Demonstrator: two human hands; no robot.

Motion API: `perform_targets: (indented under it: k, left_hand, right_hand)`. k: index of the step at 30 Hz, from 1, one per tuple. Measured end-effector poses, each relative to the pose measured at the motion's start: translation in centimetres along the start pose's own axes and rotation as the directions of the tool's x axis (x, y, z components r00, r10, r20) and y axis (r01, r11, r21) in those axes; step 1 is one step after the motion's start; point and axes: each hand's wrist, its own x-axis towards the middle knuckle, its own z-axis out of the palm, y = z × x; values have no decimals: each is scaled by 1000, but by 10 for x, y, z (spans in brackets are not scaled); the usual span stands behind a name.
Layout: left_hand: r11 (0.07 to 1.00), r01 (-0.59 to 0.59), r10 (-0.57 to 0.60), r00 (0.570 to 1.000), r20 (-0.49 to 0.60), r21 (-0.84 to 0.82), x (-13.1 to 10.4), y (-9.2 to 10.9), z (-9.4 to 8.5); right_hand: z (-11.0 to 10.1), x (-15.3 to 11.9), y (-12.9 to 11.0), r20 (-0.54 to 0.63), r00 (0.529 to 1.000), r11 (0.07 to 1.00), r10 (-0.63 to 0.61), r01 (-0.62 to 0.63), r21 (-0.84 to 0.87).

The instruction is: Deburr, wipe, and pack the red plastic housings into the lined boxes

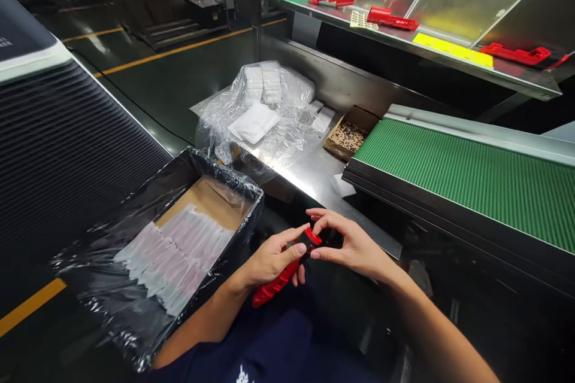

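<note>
A long red plastic part (274, 286) slants upward in front of my body, in the lower middle of the head view. My left hand (274, 257) is closed around its middle, with the thumb on top. At the upper end, my right hand (345, 245) has its thumb and index finger bent around the red rim. A dark spot shows inside that end, too small to make out. Anything tiny between the right fingertips is hidden. Most of the part's middle is covered by my left hand.
Left of me is a box lined with black plastic (224, 176), holding rows of wrapped pieces (173, 251). Ahead, a metal bench (309, 170) bears white packets (255, 121) and a small carton (336, 146). A green conveyor (467, 173) runs right. Red parts (390, 18) lie on the shelf.
</note>
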Motion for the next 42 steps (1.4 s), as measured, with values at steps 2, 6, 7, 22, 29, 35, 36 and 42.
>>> perform_targets:
  k: [2, 6, 7, 22, 29, 35, 36, 42]
  left_hand:
    - [998, 5, -7, 999, 34, 55, -1, 0, -1]
    - [996, 12, -19, 997, 75, 93, -3, 1, -2]
    - [996, 18, -25, 996, 81, 87, -3, 1, -2]
    - [998, 51, -48, 997, -61, 43, 8, -3, -6]
    - [995, 91, -92, 994, -62, -28, 5, 6, -20]
    - [988, 98, -99, 995, -1, -118, -2, 9, -31]
    - [988, 84, -88, 996, -19, -129, -2, 9, -33]
    - [974, -50, 9, 983, -184, -221, -11, 6, -44]
  right_hand:
    - [0, 3, -2, 118, 993, 999, 6, -2, -35]
    - [0, 6, -5, 265, 964, 998, 34, -20, -57]
    - [-1, 7, -5, 280, 960, 999, 23, -9, -53]
    - [20, 15, 10, -34, 999, 990, -27, 22, -141]
    - [12, 29, -5, 103, 993, 992, 60, -48, -116]
    - [2, 43, 7, 143, 987, 947, 67, -109, 303]
    - [3, 44, 9, 70, 995, 965, 67, -82, 250]
    - [-34, 76, 8, 80, 980, 916, -182, 198, -348]
